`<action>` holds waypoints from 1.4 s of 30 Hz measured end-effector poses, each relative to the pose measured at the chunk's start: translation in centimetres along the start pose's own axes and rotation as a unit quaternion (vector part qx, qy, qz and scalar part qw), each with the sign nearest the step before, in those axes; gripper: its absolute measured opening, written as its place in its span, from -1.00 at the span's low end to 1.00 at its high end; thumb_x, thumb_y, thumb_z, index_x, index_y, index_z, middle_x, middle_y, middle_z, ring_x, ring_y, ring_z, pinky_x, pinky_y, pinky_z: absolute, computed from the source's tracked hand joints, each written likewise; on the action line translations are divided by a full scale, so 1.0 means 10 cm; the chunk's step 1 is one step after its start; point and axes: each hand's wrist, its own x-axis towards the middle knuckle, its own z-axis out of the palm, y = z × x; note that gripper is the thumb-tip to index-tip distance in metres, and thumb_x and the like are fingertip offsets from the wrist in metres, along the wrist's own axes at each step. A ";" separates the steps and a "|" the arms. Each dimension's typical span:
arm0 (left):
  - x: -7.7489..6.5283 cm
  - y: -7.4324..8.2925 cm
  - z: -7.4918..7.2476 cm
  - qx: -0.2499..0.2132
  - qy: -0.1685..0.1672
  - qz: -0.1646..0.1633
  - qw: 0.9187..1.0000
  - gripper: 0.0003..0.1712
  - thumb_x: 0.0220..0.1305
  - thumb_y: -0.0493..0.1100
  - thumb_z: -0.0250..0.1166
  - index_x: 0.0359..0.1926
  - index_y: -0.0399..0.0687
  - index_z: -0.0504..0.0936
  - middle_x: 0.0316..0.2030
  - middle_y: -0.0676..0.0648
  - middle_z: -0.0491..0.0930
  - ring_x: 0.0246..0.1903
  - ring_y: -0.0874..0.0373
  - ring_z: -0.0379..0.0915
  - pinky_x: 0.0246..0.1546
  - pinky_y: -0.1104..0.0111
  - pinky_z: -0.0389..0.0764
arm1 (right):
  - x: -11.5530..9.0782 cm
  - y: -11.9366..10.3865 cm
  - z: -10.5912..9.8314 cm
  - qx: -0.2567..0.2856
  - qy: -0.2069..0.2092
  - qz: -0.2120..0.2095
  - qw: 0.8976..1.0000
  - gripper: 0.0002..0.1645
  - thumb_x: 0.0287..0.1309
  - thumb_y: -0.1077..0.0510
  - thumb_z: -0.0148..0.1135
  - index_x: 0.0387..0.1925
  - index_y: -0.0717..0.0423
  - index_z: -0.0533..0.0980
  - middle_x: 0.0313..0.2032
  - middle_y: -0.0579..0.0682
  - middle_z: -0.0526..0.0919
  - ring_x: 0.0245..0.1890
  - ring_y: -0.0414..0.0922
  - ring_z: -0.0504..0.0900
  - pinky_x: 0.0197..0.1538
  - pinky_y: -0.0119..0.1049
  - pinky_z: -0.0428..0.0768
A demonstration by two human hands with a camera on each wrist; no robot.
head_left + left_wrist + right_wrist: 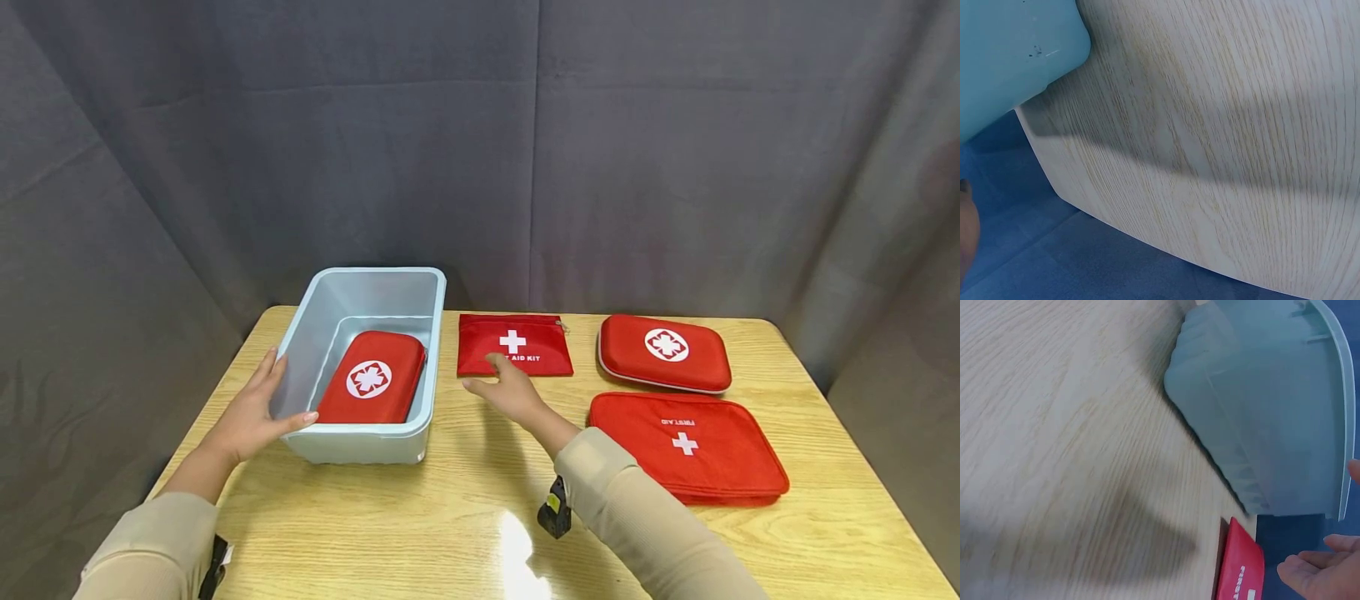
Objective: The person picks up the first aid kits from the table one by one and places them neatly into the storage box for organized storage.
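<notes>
My left hand [251, 417] is at the near left corner of a pale blue plastic bin [431, 375]; its thumb rests at the front rim and its fingers lie extended along the left side. Inside the bin lies a red hard-shell first aid case [397, 367] with a white round emblem. Right of the bin, my right hand [517, 396] hovers with nothing in it, fingers spread and slightly bent. It is nearest to a flat red zippered first aid pouch [480, 333] and partly covers its lettering in the head view.
On the table's right side sit another red hard-shell case [630, 342] and, nearer, a red fabric first aid bag [720, 467]. The wooden table [360, 533] ends at a grey curtain [645, 183] behind.
</notes>
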 end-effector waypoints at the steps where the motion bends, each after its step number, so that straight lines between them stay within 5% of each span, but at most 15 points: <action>1: 0.00 0.00 0.00 0.000 0.000 0.000 1.000 0.13 -0.11 0.13 0.29 0.26 -0.40 -0.13 0.29 -0.24 -0.30 0.18 -0.28 -0.17 0.01 -0.12 0.08 | -0.01 0.02 -0.01 0.001 0.001 0.001 1.000 -0.24 0.00 -0.02 0.15 0.16 0.29 0.16 0.13 0.16 0.27 0.09 0.06 0.27 0.06 -0.08 0.28; 23: -0.05 -0.03 0.05 -0.008 0.008 -0.002 1.000 0.14 -0.10 0.13 0.28 0.27 -0.37 -0.17 0.30 -0.21 -0.32 0.20 -0.24 -0.21 0.02 -0.11 0.06 | -0.15 0.38 -0.22 0.032 0.038 0.039 0.998 -0.28 0.01 0.02 0.16 0.11 0.35 0.18 0.09 0.27 0.28 0.09 0.17 0.24 0.05 -0.04 0.28; 42: 0.00 0.00 0.02 0.003 0.008 0.000 1.000 0.13 -0.08 0.16 0.26 0.27 -0.35 -0.18 0.30 -0.22 -0.30 0.20 -0.24 -0.22 0.02 -0.12 0.05 | -0.41 0.72 -0.49 0.002 0.049 0.053 0.997 -0.29 0.05 0.03 0.12 0.12 0.39 0.15 0.08 0.39 0.23 0.08 0.23 0.21 0.04 0.02 0.26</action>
